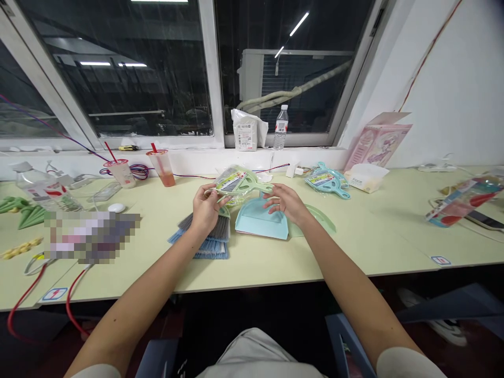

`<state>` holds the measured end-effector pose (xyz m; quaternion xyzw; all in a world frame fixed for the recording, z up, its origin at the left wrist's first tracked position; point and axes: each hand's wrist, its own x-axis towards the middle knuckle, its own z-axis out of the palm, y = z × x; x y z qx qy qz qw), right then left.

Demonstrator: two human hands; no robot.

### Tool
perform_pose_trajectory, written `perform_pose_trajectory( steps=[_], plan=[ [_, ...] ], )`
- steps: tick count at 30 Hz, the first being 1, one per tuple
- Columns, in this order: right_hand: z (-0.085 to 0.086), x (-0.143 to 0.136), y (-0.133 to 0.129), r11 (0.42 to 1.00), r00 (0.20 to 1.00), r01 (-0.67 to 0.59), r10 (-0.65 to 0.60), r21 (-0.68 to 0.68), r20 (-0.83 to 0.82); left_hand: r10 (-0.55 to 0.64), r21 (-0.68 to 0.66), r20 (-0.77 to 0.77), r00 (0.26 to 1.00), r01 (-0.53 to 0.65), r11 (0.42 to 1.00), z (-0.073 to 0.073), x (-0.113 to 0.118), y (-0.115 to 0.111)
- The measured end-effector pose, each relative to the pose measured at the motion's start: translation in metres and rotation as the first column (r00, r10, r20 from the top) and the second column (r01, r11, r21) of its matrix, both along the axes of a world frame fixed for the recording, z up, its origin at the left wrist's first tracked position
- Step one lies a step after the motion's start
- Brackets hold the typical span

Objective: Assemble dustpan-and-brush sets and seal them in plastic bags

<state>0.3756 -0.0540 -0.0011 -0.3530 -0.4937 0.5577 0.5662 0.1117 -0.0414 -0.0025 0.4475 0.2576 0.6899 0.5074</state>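
Observation:
My left hand [206, 208] is closed on the left end of a light green packaged brush set [240, 182], held above the table. My right hand [286, 202] is at the handle end of that set, thumb and forefinger by the handle tip and the other fingers loosely curled; whether it grips is hard to tell. Beneath the hands lies a light blue dustpan [262, 220], with a green dustpan [321, 220] partly behind it. Brushes with grey and blue bristles [212, 247] are stacked below my left hand.
Blue packaged brush sets [327, 180] and a tissue pack [366, 177] lie at the back right, by a pink box [380, 142]. Two drink cups [161, 168] stand back left. A bottle [281, 128] and white package [248, 131] are on the sill.

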Motion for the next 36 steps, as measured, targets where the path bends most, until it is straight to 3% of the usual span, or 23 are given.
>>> perform_pose_trajectory(
  steps=[6, 9, 12, 14, 19, 24, 28, 31, 36],
  plan=[
    [-0.01, -0.006, 0.004, 0.993, 0.994, 0.113, -0.112, 0.038, -0.012, -0.048, 0.077, -0.05, 0.998, 0.052, 0.996, -0.005, 0.005, -0.004],
    [-0.012, -0.004, 0.006, 0.995, 0.996, 0.078, -0.077, 0.059, -0.033, -0.062, 0.085, -0.089, 0.994, 0.07, 0.994, -0.004, 0.007, -0.007],
    [-0.011, -0.002, 0.008, 0.996, 0.993, 0.063, -0.056, 0.061, -0.107, -0.036, 0.115, -0.173, 0.984, 0.057, 0.992, -0.002, 0.008, -0.011],
    [-0.01, 0.003, 0.01, 0.992, 0.978, 0.118, -0.109, 0.041, -0.176, 0.023, 0.152, -0.25, 0.968, 0.015, 0.988, -0.002, 0.008, -0.012],
    [-0.009, 0.036, 0.027, 0.944, 0.894, 0.33, -0.317, -0.014, -0.318, 0.189, 0.188, -0.359, 0.914, -0.127, 0.974, -0.011, 0.007, -0.005],
    [-0.013, 0.084, 0.045, 0.852, 0.745, 0.513, -0.505, -0.109, -0.436, 0.232, 0.203, -0.388, 0.892, -0.163, 0.965, -0.017, 0.005, 0.002],
    [-0.021, 0.115, 0.054, 0.799, 0.69, 0.59, -0.572, -0.112, -0.444, 0.26, 0.255, -0.422, 0.868, -0.162, 0.953, -0.015, 0.004, 0.0],
    [-0.029, 0.128, 0.062, 0.773, 0.669, 0.622, -0.608, -0.128, -0.427, 0.312, 0.318, -0.494, 0.812, -0.165, 0.934, -0.014, 0.004, -0.004],
    [-0.042, 0.133, 0.076, 0.771, 0.658, 0.608, -0.623, -0.19, -0.423, 0.422, 0.422, -0.635, 0.647, -0.166, 0.891, -0.013, 0.004, -0.01]
  ],
)
